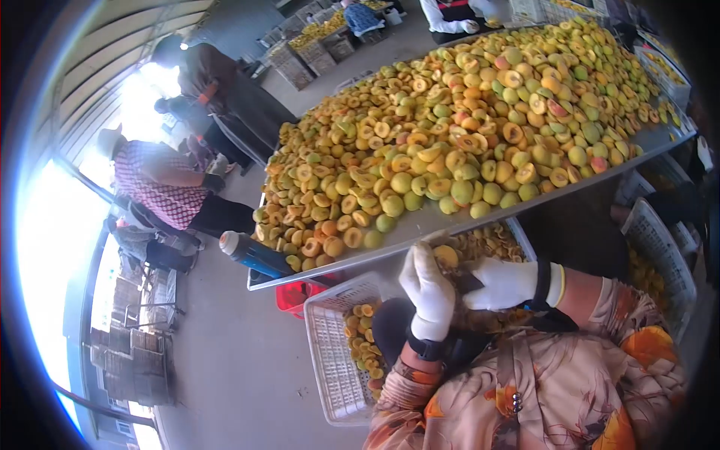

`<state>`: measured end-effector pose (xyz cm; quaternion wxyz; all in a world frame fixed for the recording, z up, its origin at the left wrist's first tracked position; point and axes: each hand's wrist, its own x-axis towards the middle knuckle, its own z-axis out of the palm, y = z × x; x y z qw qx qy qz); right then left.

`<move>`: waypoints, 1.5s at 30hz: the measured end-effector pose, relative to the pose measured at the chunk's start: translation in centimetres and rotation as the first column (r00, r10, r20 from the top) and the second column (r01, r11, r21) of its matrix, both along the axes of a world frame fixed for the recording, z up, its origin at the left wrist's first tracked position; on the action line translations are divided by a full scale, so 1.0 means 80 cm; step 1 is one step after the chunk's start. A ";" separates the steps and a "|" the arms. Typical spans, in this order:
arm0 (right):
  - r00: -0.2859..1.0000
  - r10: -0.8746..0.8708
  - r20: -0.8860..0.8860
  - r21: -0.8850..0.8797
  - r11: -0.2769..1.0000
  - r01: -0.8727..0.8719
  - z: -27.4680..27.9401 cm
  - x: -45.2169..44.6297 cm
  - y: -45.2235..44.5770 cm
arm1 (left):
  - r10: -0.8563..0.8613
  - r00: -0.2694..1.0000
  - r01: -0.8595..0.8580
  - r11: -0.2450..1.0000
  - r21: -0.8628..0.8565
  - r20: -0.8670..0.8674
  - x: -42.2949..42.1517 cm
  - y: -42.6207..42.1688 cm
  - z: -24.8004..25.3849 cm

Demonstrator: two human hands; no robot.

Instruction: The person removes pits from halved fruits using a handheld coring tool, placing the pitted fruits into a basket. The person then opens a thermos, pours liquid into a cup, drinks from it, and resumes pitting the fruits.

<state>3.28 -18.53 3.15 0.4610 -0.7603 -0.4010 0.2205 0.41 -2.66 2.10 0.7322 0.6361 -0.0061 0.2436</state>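
My left hand (429, 291), in a white glove, has its fingers closed round a yellow peach half (447, 257). Close beside it, my right hand (501, 285), also gloved in white, grips a dark, flat, blade-like tool (466, 282) that points toward the left hand. What kind of tool it is cannot be made out. Both hands are above my lap, just in front of the metal table's edge (405, 246). A great heap of whole and halved peaches (420, 154) covers that table. Beneath the hands, a crate (517, 234) of peach pieces is partly hidden.
At my left stands a white plastic crate (324, 352) with peach halves inside. A blue bottle (256, 255) lies at the table corner above a red container (294, 295). More crates (660, 262) are at right. Several people stand or sit around, one in a checked shirt (159, 180).
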 end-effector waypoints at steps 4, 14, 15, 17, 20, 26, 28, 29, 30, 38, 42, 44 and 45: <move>0.998 0.050 -0.038 0.093 0.995 -0.047 -0.010 -0.002 -0.001 | -0.030 0.999 0.033 0.994 0.107 -0.026 -0.005 -0.002 0.008; 0.775 0.258 -0.576 0.239 0.961 -0.142 -0.027 0.002 -0.005 | -0.340 0.932 0.315 0.931 -0.187 -0.123 0.009 0.001 0.017; 0.694 0.291 -0.659 0.279 0.951 -0.133 -0.024 0.002 -0.008 | -0.346 0.929 0.320 0.928 -0.188 -0.127 0.010 0.000 0.015; 0.552 0.330 -0.766 0.316 0.941 -0.124 -0.016 0.003 -0.015 | -0.358 0.924 0.330 0.924 -0.193 -0.135 0.013 -0.003 0.009; 0.344 0.374 -0.861 0.364 0.927 -0.096 -0.019 0.003 -0.024 | -0.291 0.936 0.275 0.956 -0.104 -0.199 0.010 -0.008 0.006; 0.143 0.528 -0.837 0.525 0.849 -0.064 -0.041 0.001 -0.019 | -0.448 0.886 0.421 0.886 -0.195 -0.119 0.018 -0.003 -0.011; 0.107 0.587 -0.803 0.584 0.810 -0.056 -0.048 0.003 -0.020 | -0.464 0.880 0.381 0.820 -0.428 -0.104 0.020 -0.005 -0.012; 0.130 0.592 -0.796 0.589 0.806 -0.064 -0.048 0.005 -0.021 | -0.469 0.878 0.353 0.767 -0.536 -0.094 0.021 -0.005 -0.012; 0.151 0.597 -0.788 0.593 0.802 -0.073 -0.048 0.008 -0.021 | -0.472 0.878 0.318 0.703 -0.637 -0.082 0.022 -0.006 -0.012; 0.994 -0.050 0.095 -0.421 0.903 0.086 -0.164 0.036 -0.047 | 0.239 0.877 -0.165 0.965 0.206 -0.418 -0.026 0.213 -0.074; 0.972 -0.233 0.031 -0.393 0.891 0.226 -0.164 0.031 -0.046 | 0.528 0.774 -0.041 0.595 0.803 -0.351 -0.016 0.277 -0.104; 0.978 -0.207 0.002 -0.520 0.835 0.178 -0.173 0.038 -0.048 | 0.548 0.824 -0.010 0.273 0.962 -0.147 0.033 0.260 -0.080; 0.980 -0.197 -0.006 -0.581 0.799 0.157 -0.175 0.044 -0.048 | 0.507 0.847 0.007 0.295 0.955 -0.163 0.063 0.259 -0.080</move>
